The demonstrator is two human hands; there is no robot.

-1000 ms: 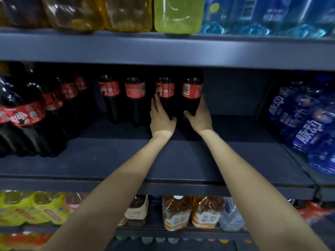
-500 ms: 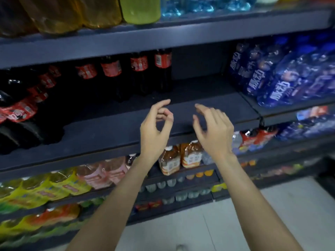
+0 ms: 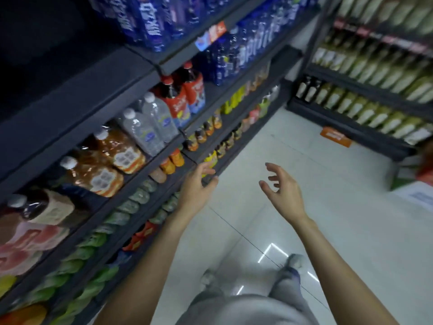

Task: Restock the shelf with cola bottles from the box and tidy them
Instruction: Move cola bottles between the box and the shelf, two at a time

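My left hand [image 3: 196,188] hangs in the air beside the front edge of the dark shelf unit [image 3: 77,90], fingers relaxed and holding nothing. My right hand [image 3: 280,189] is out over the white floor, fingers spread loosely, also holding nothing. The cola bottles on the shelf are out of view now. At the far right edge, a blurred red and white shape [image 3: 421,181] shows near the floor; I cannot tell whether it is the box.
The shelf unit on my left carries tea bottles [image 3: 103,172], clear water bottles [image 3: 152,123] and blue drink bottles [image 3: 234,55]. A second shelf [image 3: 365,97] of green and pale bottles stands across the aisle. White tiled floor [image 3: 304,141] runs between them; my feet are below.
My hands let go of the cola bottles at the back of the shelf and drew away. My view has swung right and down, from the cola shelf to the aisle floor.
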